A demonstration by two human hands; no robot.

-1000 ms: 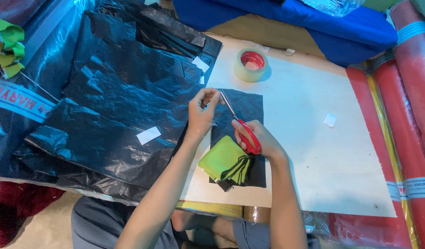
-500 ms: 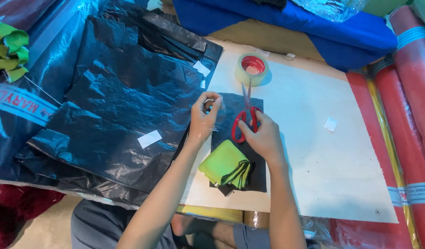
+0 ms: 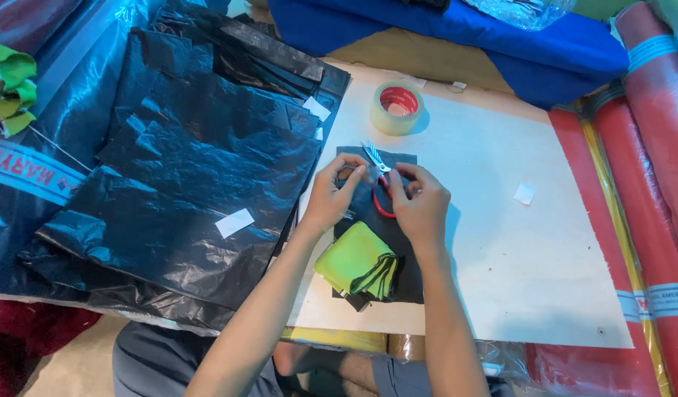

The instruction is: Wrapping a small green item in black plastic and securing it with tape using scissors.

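scissors swung back | both hands pinch dark fabric | board's right side open

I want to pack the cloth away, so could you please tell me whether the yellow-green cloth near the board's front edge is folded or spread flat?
Folded. The yellow-green cloth lies doubled over, its layered edges stacked at one end.
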